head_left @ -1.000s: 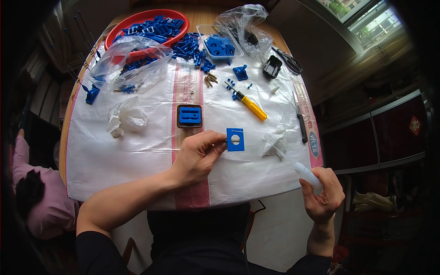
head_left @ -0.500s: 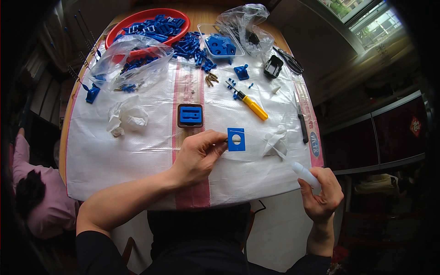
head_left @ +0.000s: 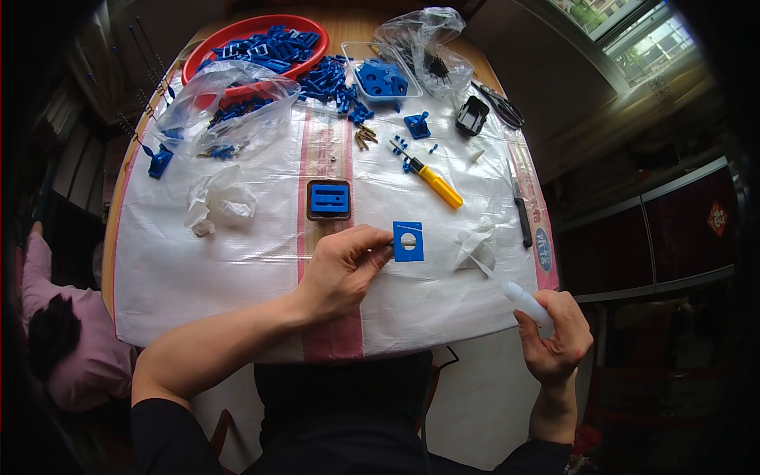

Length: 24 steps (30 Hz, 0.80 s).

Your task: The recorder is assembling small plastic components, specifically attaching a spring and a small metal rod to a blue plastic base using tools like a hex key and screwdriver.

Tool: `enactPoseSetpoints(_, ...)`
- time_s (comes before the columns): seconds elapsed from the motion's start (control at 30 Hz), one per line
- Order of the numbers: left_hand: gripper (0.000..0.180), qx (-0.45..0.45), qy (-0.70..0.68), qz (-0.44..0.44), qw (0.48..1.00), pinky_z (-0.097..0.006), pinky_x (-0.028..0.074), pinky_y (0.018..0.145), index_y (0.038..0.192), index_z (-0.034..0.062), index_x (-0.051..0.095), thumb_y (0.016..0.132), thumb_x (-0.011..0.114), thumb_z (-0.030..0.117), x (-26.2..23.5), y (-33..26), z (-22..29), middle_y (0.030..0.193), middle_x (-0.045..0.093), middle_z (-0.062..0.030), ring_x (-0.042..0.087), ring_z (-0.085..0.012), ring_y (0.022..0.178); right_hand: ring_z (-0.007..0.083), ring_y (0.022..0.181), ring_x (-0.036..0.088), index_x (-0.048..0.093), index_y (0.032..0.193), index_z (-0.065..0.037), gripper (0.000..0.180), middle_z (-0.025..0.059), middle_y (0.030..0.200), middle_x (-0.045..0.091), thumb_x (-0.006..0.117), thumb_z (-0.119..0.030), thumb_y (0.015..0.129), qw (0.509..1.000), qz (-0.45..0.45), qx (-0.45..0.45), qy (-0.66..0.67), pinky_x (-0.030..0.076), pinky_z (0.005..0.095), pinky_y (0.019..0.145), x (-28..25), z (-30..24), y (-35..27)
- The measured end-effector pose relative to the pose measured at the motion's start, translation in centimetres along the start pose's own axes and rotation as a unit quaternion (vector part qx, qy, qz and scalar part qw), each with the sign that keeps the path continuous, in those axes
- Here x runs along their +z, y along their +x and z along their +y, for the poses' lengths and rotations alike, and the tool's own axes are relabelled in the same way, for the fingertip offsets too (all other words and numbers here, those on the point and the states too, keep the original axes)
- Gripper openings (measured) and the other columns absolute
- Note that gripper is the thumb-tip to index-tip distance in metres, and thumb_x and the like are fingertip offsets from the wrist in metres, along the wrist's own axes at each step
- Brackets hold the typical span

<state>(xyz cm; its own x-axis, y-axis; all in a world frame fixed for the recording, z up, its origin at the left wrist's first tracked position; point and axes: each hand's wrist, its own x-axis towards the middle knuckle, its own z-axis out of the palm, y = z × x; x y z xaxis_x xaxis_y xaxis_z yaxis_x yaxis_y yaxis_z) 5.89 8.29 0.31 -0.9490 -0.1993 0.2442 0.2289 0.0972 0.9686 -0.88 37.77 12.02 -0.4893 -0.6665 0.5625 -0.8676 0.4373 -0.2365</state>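
Observation:
Between thumb and fingers my left hand (head_left: pixel 342 263) pinches a thin blue square plate (head_left: pixel 402 255) with a round hole, held up just above the covered table. My right hand (head_left: pixel 558 336), beyond the table's near edge on the right, is closed around a translucent white squeeze bottle (head_left: pixel 522 300). The bottle's long thin nozzle points up and left toward the plate; where its fine tip ends is hard to make out. Just beyond my left hand, a dark-rimmed square holder (head_left: pixel 310 214) has a blue slotted block (head_left: pixel 329 199) in it. Crumpled white tissue (head_left: pixel 475 245) lies behind the nozzle.
A yellow-handled screwdriver (head_left: pixel 439 187), brass pins (head_left: pixel 365 137) and a knife (head_left: pixel 522 222) lie farther back. Blue parts fill a red basin (head_left: pixel 190 67) and a clear tray (head_left: pixel 412 92). Another tissue (head_left: pixel 222 198) lies left. A person in pink (head_left: pixel 91 356) is at far left.
My right hand and the squeeze bottle have shifted very slightly. My left hand and the blue plate stay where they were.

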Motion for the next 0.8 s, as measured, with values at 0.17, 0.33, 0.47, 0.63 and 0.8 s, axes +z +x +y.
enactPoseSetpoints(0.17,0.017,0.008,0.001,0.000,1.000,-0.029,0.052,0.078,0.117,-0.0009,0.075,0.102,0.069,0.005,0.0,0.0,0.2,0.097,0.071,-0.0095,0.065,-0.0151,0.086,0.0276,0.071,0.066,0.069,0.101,0.003,0.027,0.0134,0.084,0.069,0.085,0.003,0.079,1.000,0.007,0.002,0.000,0.054,0.0352,0.064,0.0,-0.1,0.0)
enactPoseSetpoints(0.33,0.018,0.002,-0.005,-0.002,1.000,-0.029,0.052,0.078,0.118,-0.0008,0.075,0.102,0.069,0.006,0.0,0.0,0.0,0.098,0.072,-0.0100,0.065,-0.0152,0.087,0.0280,0.071,0.067,0.069,0.101,0.003,0.026,0.0134,0.085,0.069,0.085,0.002,0.081,0.999,0.027,0.018,0.005,0.054,0.0354,0.065,-0.1,0.1,-0.6)
enactPoseSetpoints(0.47,0.018,-0.011,-0.008,0.000,1.000,-0.030,0.053,0.079,0.118,-0.0012,0.075,0.102,0.068,0.006,0.0,0.0,0.0,0.100,0.072,-0.0110,0.066,-0.0160,0.088,0.0274,0.072,0.067,0.068,0.102,0.002,0.027,0.0128,0.086,0.070,0.086,0.001,0.081,1.000,0.016,0.021,0.011,0.054,0.0351,0.065,-0.6,0.0,-1.2)
enactPoseSetpoints(0.63,0.018,-0.017,-0.006,0.002,1.000,-0.030,0.054,0.081,0.117,-0.0018,0.075,0.102,0.069,0.006,-0.1,0.0,0.0,0.102,0.074,-0.0118,0.067,-0.0166,0.090,0.0268,0.072,0.068,0.067,0.105,0.001,0.030,0.0123,0.087,0.071,0.086,0.002,0.081,1.000,0.005,0.003,0.010,0.054,0.0353,0.065,-0.9,-0.4,-1.8)
enactPoseSetpoints(0.8,0.018,-0.022,-0.014,0.007,1.000,-0.030,0.054,0.081,0.117,-0.0022,0.074,0.102,0.069,0.006,0.0,0.0,-0.1,0.101,0.074,-0.0118,0.067,-0.0162,0.089,0.0269,0.072,0.068,0.067,0.105,0.001,0.031,0.0126,0.088,0.072,0.086,0.002,0.081,1.000,-0.008,0.004,0.006,0.054,0.0356,0.064,-1.2,-0.5,-2.2)
